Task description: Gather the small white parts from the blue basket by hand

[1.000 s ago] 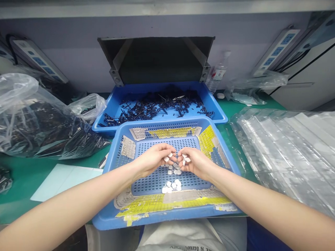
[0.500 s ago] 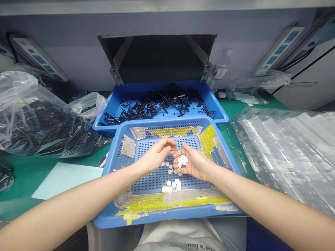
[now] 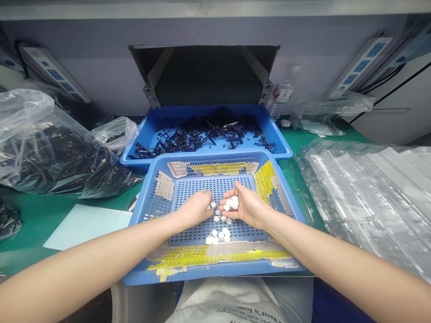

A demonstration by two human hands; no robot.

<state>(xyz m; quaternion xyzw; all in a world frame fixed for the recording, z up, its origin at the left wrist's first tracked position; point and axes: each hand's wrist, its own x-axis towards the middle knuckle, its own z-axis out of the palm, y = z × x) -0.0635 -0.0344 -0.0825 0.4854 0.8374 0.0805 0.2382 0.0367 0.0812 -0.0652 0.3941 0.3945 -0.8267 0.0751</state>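
Several small white pieces (image 3: 232, 203) rest in the palm and fingers of my right hand (image 3: 245, 205), which is cupped palm up over the blue basket (image 3: 208, 155). Beside it on the left, my left hand (image 3: 197, 207) is closed at the fingertips on a white piece (image 3: 212, 205). Below the hands, more white pieces (image 3: 220, 236) lie on the perforated basket floor in a loose cluster, with others (image 3: 223, 218) just under my fingers. The two hands are apart.
A blue tray (image 3: 286, 150) with black parts (image 3: 188, 141) stands behind the basket. On the left are a plastic bag of dark parts (image 3: 57, 152) and a pale sheet (image 3: 85, 226). Clear plastic trays (image 3: 363, 193) lie on the right; a bottle (image 3: 283, 92) stands behind.
My left hand has moved down, away from my right hand, and its fingers have closed on a white piece. The right hand has shifted slightly left and up with its white pieces.
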